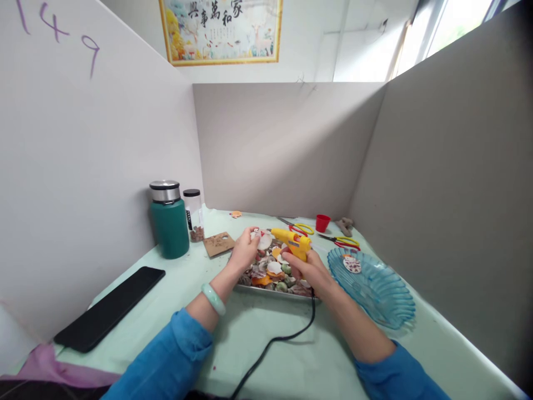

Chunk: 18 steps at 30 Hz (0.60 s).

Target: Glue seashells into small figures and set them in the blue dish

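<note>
My right hand (311,270) is wrapped round a yellow hot glue gun (293,242), its nozzle pointing left. A black cord (287,338) runs from it towards me over the table. Close to the nozzle, my left hand (245,249) pinches a pale, roundish shell piece (264,240) with a small red spot; its exact make-up is too small to tell. Both hands are above a shallow metal tray (272,292) heaped with shells (275,269) in white, orange, green and brown. A jade-coloured bangle (214,300) circles my left wrist.
Left stand a green flask (169,222), a clear jar (194,216), a brown board (219,244) and a black slab (110,308). Right are a blue glass plate (387,294) holding a speckled shell (352,264), two scissors (306,228) (347,242) and a red cup (322,223). Partitions enclose the table.
</note>
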Motion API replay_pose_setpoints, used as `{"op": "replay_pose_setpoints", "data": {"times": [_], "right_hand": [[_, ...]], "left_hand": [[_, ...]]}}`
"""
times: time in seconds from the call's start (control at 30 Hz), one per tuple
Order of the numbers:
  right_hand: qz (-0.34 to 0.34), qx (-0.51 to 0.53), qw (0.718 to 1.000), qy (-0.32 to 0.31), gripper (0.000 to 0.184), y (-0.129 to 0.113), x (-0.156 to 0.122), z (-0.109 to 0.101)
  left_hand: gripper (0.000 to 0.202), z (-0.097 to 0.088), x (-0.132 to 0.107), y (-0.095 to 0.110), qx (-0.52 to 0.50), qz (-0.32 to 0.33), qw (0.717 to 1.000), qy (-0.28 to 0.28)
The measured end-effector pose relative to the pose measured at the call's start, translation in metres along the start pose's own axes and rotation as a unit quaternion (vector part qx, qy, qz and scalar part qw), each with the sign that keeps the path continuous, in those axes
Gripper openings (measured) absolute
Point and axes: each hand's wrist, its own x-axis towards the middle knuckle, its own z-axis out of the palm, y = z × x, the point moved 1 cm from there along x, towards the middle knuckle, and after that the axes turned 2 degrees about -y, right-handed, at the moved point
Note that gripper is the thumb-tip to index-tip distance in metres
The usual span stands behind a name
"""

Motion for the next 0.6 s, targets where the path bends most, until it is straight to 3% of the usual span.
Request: {"op": "replay_pose_setpoints", "data": {"times": [0.23,0.6], "right_hand": [[0.007,-0.012,1.0,-0.016,0.033,0.0002,-0.0008,0.0008],[0.002,0.019,0.999,-0.035,0.037,-0.0012,-0.0026,-0.0005]], "left_hand": [[0.021,0.0003,0.0017,0.0033,-0.121,-0.037,0.992,-0.009],[0.014,-0.0026,0.0002,0.0049,-0.198,-0.051,0.978,-0.031]]}}
